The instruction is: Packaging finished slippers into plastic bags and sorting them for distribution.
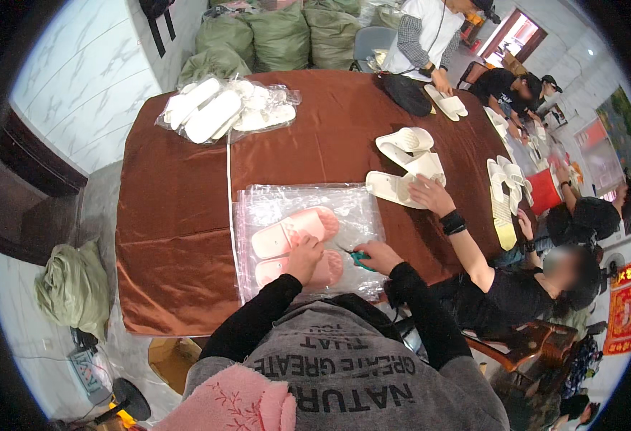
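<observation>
Nearest the camera, a pale pink foam slipper lies under the left hand, fingers pressed flat, not clenched. Its long axis runs left-right, parallel to its twin beyond. Just right, the right hand grips small green-handled scissors on clear plastic bags.

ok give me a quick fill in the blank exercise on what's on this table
1. The left hand rests on a pair of slippers coloured ____.
2. The right hand holds small scissors with ____ handles.
3. The pair lies on a stack of clear ____ bags.
4. The table is covered with a ____ cloth.

Missing words: pink; green; plastic; brown
</observation>
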Action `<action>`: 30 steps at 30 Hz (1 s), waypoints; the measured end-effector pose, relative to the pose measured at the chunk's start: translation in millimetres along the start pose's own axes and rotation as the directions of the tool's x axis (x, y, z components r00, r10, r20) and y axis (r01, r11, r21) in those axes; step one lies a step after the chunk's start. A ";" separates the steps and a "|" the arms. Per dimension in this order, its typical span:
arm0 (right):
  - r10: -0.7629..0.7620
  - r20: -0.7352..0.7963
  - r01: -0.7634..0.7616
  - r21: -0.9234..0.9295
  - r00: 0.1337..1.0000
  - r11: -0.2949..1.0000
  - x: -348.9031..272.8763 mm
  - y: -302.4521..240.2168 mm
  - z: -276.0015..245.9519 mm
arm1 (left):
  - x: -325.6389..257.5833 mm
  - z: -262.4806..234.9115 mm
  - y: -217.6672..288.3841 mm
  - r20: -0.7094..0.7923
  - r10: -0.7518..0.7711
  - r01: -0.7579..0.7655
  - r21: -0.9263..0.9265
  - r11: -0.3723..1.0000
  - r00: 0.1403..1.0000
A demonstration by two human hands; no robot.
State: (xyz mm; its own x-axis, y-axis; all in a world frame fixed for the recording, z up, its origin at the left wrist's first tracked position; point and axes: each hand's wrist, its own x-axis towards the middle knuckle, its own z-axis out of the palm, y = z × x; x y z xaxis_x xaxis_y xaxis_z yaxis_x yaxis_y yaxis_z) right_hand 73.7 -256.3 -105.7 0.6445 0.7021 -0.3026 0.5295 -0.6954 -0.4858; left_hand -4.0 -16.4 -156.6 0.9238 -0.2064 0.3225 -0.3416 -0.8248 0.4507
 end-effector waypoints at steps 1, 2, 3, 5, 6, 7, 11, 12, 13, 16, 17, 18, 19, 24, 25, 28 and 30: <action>0.028 -0.094 -0.021 0.067 0.995 0.998 -5.0 4.0 0.8 | -0.8 0.8 -0.6 0.001 0.002 -0.002 0.000 1.000 1.000; 0.062 -0.185 -0.037 0.135 0.981 0.990 -10.9 10.2 1.7 | -0.2 -0.1 0.2 -0.016 0.004 -0.004 -0.042 0.999 1.000; 0.059 -0.184 -0.034 0.135 0.981 0.990 -16.3 15.9 1.3 | -0.2 -2.9 0.7 -0.033 0.000 -0.002 -0.080 0.997 0.999; 0.166 -0.421 -0.150 0.072 0.892 0.986 -27.4 26.6 1.1 | -2.5 -13.3 -1.1 -0.062 -0.088 0.071 -0.231 0.970 0.994; 0.170 -0.422 -0.153 0.075 0.890 0.985 -33.4 35.1 3.1 | -2.3 -18.3 -2.2 -0.075 -0.165 0.124 -0.384 0.915 0.983; 0.262 -0.449 -0.266 0.055 0.854 0.962 -36.7 42.9 5.8 | -2.3 -24.2 -4.5 -0.072 -0.163 0.123 -0.384 0.915 0.984; 0.340 -0.394 -0.404 -0.091 0.854 0.910 -43.8 74.4 28.1 | -15.5 -48.8 -26.8 0.042 -0.500 0.327 -0.802 0.499 0.865; 0.442 -0.315 -0.500 -0.133 0.840 0.856 -38.2 58.6 22.6 | -23.6 -64.9 -31.9 0.014 -0.563 0.307 -0.849 0.430 0.826; 0.418 -0.298 -0.472 -0.138 0.858 0.871 -35.4 45.4 16.6 | -33.1 -81.6 -36.3 -0.013 -0.626 0.276 -0.890 0.362 0.780; 0.362 -0.441 -0.497 -0.241 0.821 0.834 -28.7 31.2 6.0 | -56.6 -128.9 -42.8 -0.027 -0.734 0.201 -0.954 0.221 0.679; 0.272 -0.542 -0.443 -0.211 0.795 0.872 -29.5 31.6 6.1 | -68.3 -140.5 -44.9 -0.036 -0.769 0.146 -0.975 0.166 0.638; 0.252 -0.522 -0.391 -0.173 0.815 0.904 -27.5 29.0 2.9 | -78.5 -157.4 -41.1 -0.036 -0.818 0.148 -0.978 0.148 0.575; 0.225 -0.499 -0.332 -0.135 0.837 0.934 -25.1 23.3 0.2 | -98.1 -164.8 -46.7 -0.107 -0.828 0.071 -0.982 0.174 0.551; 0.098 -0.409 -0.154 -0.105 0.907 0.983 -3.2 1.4 5.7 | -194.0 -214.1 -48.0 -0.305 -0.921 -0.007 -0.950 0.312 0.241; 0.070 -0.399 -0.128 -0.119 0.914 0.985 2.4 -4.9 10.6 | -217.5 -223.4 -45.0 -0.322 -0.928 0.000 -0.945 0.328 0.189; 0.010 -0.369 -0.060 -0.122 0.929 0.991 20.2 -21.3 19.5 | -292.0 -247.8 -39.5 -0.375 -0.921 0.005 -0.926 0.377 -0.106; -0.021 -0.348 -0.023 -0.121 0.937 0.992 29.8 -29.4 24.4 | -337.4 -259.0 -35.8 -0.422 -0.887 0.059 -0.906 0.419 -0.187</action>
State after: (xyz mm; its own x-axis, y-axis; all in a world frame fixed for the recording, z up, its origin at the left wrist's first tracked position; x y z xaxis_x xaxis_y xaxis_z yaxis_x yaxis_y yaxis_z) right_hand 63.9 -211.1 -120.4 0.7852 0.6191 0.0119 0.5772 -0.7249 -0.3760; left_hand -348.3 219.1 -66.0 0.0567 0.9925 -0.1084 -0.2454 0.1191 0.9621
